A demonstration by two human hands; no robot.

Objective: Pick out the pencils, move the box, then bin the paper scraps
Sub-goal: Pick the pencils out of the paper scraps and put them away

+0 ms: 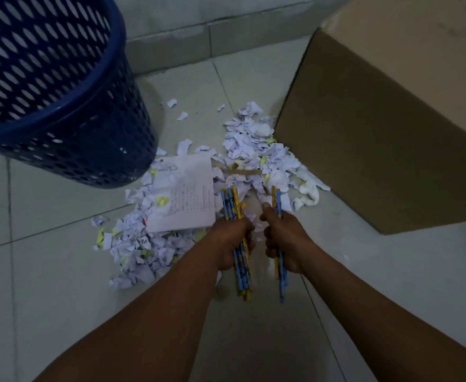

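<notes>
A sheet [183, 195] with lines of print lies on the scraps [248, 150], its text too small to read; one scrap near the sheet's lower left corner carries dark marks that cannot be made out. The pencils wear a blue and yellow pattern, with no legible lettering.

The scraps spread over the tiled floor [47, 271] around the sheet: a thick drift runs from the sheet's right edge up to the box [377, 128] and touches its near corner, another drift trails below and left of the sheet. The bin [52, 86] stands just above and left of the sheet, its base touching the nearest scraps. Bare floor lies open below the sheet, on both sides of the arms, and between bin and box beyond the sheet.

The left hand [233, 244], just below the sheet's right corner, is closed around a bundle of pencils [236, 208] that sticks out above and below the fist. The right hand [284, 241], right of it and apart, grips a smaller bunch [277, 199] the same way, thumb up along the shafts.
</notes>
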